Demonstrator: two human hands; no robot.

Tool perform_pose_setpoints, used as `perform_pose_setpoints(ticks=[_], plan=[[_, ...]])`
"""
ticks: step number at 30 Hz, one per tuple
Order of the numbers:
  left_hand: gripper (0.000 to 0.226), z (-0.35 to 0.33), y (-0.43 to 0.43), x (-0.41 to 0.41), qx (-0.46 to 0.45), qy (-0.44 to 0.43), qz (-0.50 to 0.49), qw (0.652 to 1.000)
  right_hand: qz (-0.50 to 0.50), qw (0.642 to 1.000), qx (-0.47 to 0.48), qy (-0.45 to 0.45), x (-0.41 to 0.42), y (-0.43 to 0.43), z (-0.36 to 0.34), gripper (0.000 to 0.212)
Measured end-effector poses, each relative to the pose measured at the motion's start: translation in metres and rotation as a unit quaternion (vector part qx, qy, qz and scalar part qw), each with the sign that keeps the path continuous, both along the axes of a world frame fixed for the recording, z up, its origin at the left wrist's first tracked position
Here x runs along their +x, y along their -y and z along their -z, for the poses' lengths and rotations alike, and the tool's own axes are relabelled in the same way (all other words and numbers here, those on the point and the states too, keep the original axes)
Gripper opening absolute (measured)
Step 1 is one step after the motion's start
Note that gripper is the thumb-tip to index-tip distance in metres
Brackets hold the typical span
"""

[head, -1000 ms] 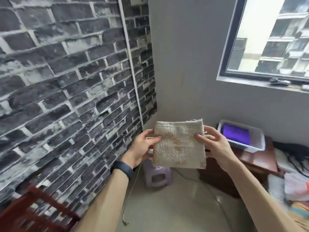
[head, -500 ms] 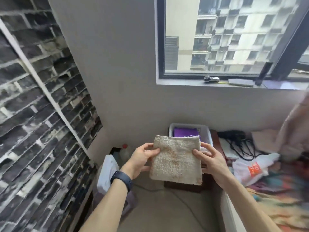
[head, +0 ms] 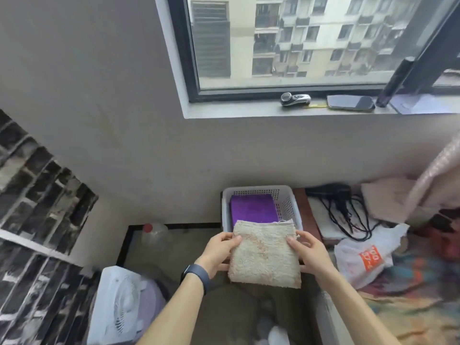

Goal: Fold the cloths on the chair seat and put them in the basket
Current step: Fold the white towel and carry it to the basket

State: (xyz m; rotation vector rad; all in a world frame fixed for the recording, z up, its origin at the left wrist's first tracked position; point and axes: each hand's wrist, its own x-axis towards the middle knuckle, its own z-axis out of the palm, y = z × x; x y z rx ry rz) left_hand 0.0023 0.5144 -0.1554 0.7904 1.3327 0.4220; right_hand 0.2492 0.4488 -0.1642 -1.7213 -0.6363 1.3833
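Note:
A folded beige cloth with a faint orange stain hangs flat between both hands. My left hand pinches its left edge and my right hand pinches its right edge. Just beyond the cloth stands a white perforated basket under the window wall. A folded purple cloth lies inside it. The beige cloth's far edge overlaps the basket's near rim in view, hiding that rim. The chair seat is out of view.
A white box fan and a clear bottle with a red cap stand on the floor to the left. Black cables, a white plastic bag and bedding lie to the right. A phone rests on the window sill.
The view has swung right from the brick wall to the window wall. Both hands carried the beige cloth toward the basket, which now sits directly behind it.

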Motion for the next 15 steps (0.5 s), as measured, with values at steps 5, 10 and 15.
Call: perform_pose_setpoints(ticks=[5, 10, 15], plan=[[0.018, 0.039, -0.062, 0.039, -0.043, -0.031, -0.04, 0.998, -0.036, 0.997, -0.061, 0.029, 0.037, -0.081, 0.056, 0.039], [0.019, 0.082, -0.112, 0.071, -0.058, -0.071, -0.113, 0.989, -0.091, 0.988, -0.077, 0.103, 0.055, -0.155, 0.089, 0.031], [0.02, 0.125, -0.161, 0.083, -0.052, -0.13, -0.127, 0.982, -0.126, 0.982, -0.084, 0.111, 0.058, -0.211, 0.114, 0.028]])
